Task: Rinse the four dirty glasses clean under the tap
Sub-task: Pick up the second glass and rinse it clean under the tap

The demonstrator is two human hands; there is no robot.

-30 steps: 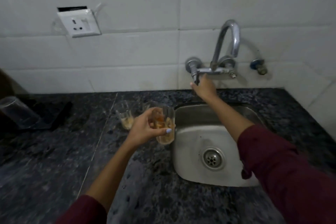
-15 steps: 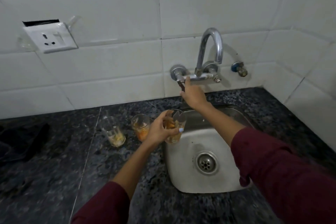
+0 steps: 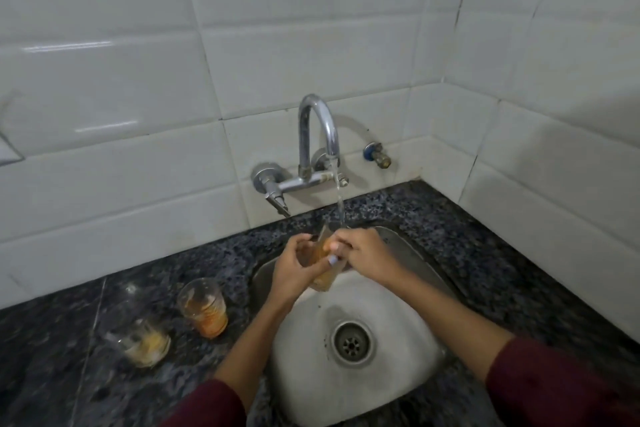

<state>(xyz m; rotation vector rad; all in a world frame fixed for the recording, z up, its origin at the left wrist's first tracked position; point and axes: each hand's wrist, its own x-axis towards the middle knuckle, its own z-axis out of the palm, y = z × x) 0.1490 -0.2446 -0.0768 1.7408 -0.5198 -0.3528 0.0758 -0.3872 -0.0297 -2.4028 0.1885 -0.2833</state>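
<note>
A dark speckled granite counter (image 3: 156, 388) runs along a wall of glossy white tiles (image 3: 138, 80) that turns a corner at the right. A stainless steel sink (image 3: 408, 333) is sunk into the counter, its round drain (image 3: 352, 342) near the middle of the basin. Above it a chrome tap (image 3: 317, 135) with a curved spout is mounted on the wall, and a thin stream of water (image 3: 339, 198) falls from it. A small blue-capped valve (image 3: 377, 155) sticks out of the tiles just to the right of the tap.

Over the back of the basin, the left hand (image 3: 298, 270) is wrapped around a dirty glass (image 3: 320, 267) with orange residue, tilted under the stream. The right hand (image 3: 363, 256) is closed against the same glass from the other side, its fingers at the rim; how far they reach inside cannot be told. Both arms wear dark red sleeves (image 3: 554, 388).

On the counter left of the sink stand two more used glasses: an orange-stained glass (image 3: 204, 308) just beside the sink edge, and a yellow-stained glass (image 3: 138, 333) further left, blurred. A fourth glass is not seen.
</note>
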